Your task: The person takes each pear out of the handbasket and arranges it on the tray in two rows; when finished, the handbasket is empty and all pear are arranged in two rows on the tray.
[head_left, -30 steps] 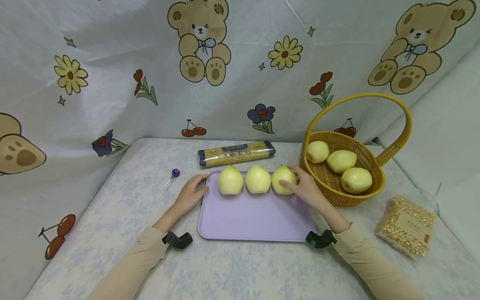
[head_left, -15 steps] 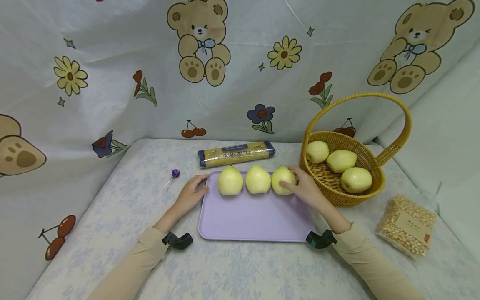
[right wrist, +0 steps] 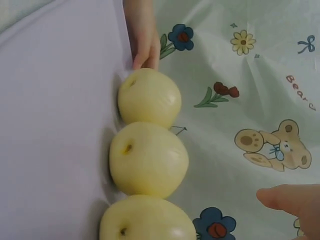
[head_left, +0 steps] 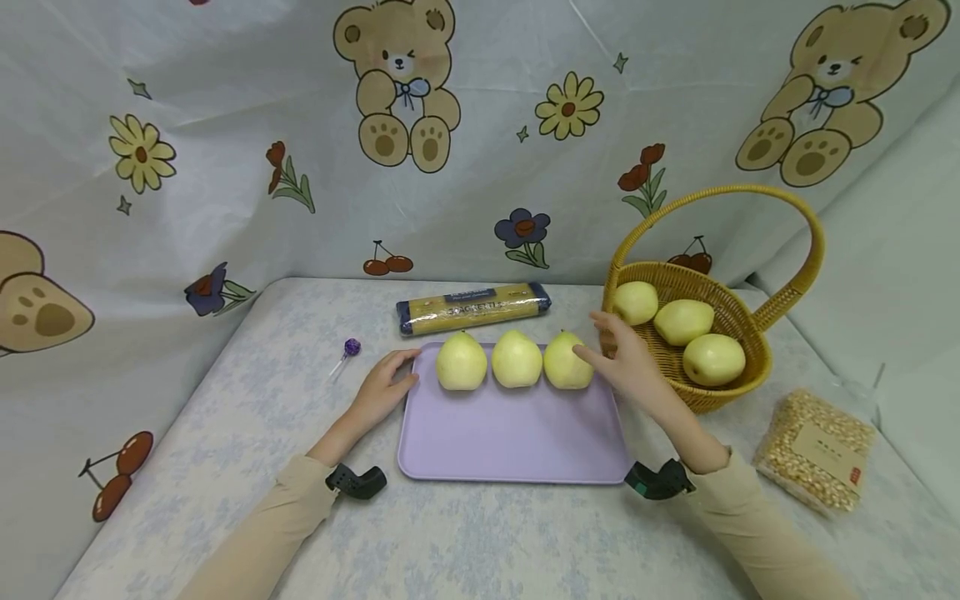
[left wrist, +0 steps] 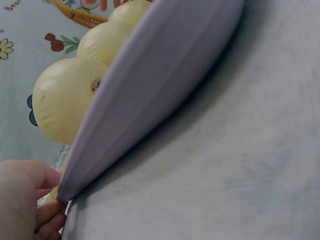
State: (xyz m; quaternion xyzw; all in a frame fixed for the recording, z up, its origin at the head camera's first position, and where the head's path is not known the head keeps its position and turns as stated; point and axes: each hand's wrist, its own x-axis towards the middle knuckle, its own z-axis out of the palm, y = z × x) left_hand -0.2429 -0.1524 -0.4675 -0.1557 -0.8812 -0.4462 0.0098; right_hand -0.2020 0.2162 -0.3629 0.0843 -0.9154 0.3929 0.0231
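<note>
Three pale yellow pears stand in a row along the far side of a lilac tray (head_left: 513, 442): a left pear (head_left: 461, 361), a middle pear (head_left: 516, 359) and a right pear (head_left: 566, 367). At the tray's far left corner my left hand (head_left: 382, 385) pinches the rim, thumb and fingers on either side of it in the left wrist view. My right hand (head_left: 636, 367) is just right of the right pear, fingers spread and holding nothing. It partly covers the near-left side of a wicker basket (head_left: 738, 392), which holds three more pears (head_left: 683, 322).
Behind the tray lies a spaghetti packet (head_left: 474, 308). A purple lollipop (head_left: 351, 347) is on the table left of my left hand. At the right, a bag of corn kernels (head_left: 813, 450) sits in front of the basket. A printed cloth (head_left: 465, 208) hangs behind the table.
My right hand has let go of the right pear and moved a little right and away from me, toward the basket. The left hand, tray and pears stay where they were.
</note>
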